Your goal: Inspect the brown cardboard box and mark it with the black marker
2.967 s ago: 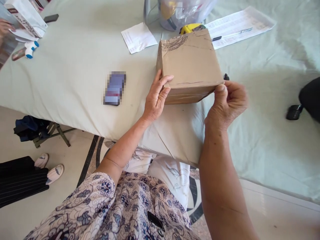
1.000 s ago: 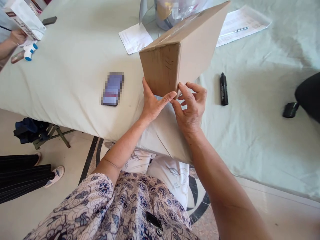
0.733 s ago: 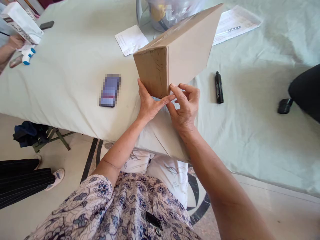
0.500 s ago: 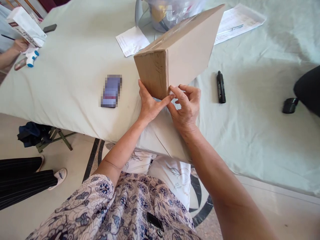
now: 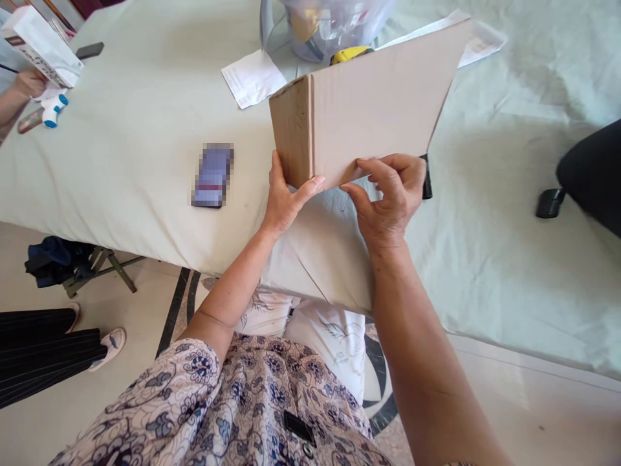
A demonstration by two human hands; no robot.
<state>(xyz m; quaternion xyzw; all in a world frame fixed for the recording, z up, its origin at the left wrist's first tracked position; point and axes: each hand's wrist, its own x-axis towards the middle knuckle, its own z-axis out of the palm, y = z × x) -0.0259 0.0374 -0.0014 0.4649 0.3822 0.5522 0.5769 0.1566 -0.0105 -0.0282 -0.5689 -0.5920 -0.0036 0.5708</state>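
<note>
Cardboard box (image 5: 369,123) sits centre frame, tipped up on edge above the near side of the table (image 5: 485,259), its broad plain face toward the camera and its narrow end to the left. Left hand (image 5: 286,200) cups the lower left corner, thumb on the front, fingers wrapped behind. Right hand (image 5: 388,200) pinches the bottom edge, fingertips on the front face. Both grips are closed on the box.

The box looks stiff, dry and not slippery, and probably light, since two loose fingertip holds carry it. The corners and bottom edge look like the safest places to grip; the flat faces could dent.

Just right of the right hand a black marker (image 5: 427,184) shows, mostly hidden. Phone (image 5: 212,176) lies left of centre. Paper slip (image 5: 252,77), clear plastic bag (image 5: 334,22) and a yellow thing (image 5: 352,55) are at the upper middle. At the upper left, another person's hand (image 5: 26,81) is beside a white carton (image 5: 41,39).
</note>
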